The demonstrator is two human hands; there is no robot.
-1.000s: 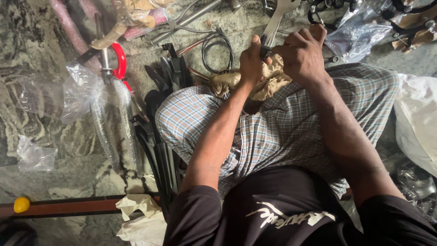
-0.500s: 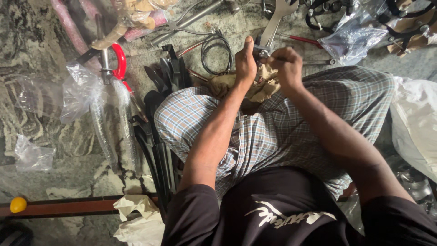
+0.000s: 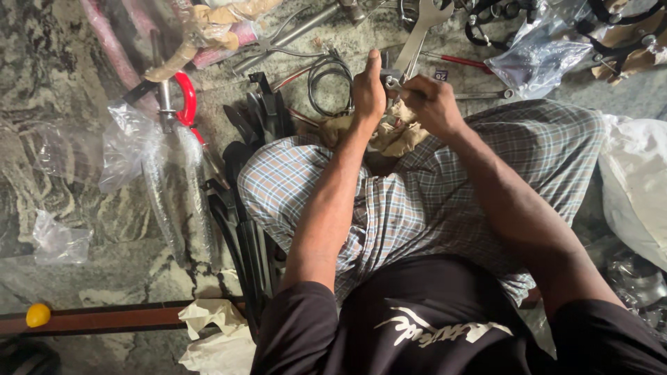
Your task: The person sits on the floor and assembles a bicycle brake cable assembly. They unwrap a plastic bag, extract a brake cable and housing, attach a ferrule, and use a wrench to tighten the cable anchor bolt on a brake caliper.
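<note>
So I was sitting on the stone floor [image 3: 62,160] with both hands up in the upper middle of the frame, right over my knees. My left hand [image 3: 368,90] was curled shut around a small metal part [image 3: 393,82], thumb sticking straight up, and my right hand [image 3: 432,104] was closed tight on the same part from the other side, knuckles facing me. The part itself was mostly buried between my fingers, so I couldn't really tell what it was, only that a bit of shiny metal poked out between the two hands. A crumpled tan rag [image 3: 392,135] sat just under my hands, on the lap of my checked cloth [image 3: 431,201]. Just beyond my hands a big open-ended wrench [image 3: 420,35] lay on the floor pointing toward the top edge, with a red-handled screwdriver [image 3: 462,62] beside it to the right. A loop of black cable [image 3: 326,80] was just left of my left hand, and pliers [image 3: 278,42] further up-left. Over on the left side of the frame was a bike fork wrapped in clear plastic [image 3: 174,187], with a red piece [image 3: 186,97] at its top. A clear plastic bag [image 3: 531,52] sat in the upper right, and a white sack [image 3: 636,187] at the right edge.
</note>
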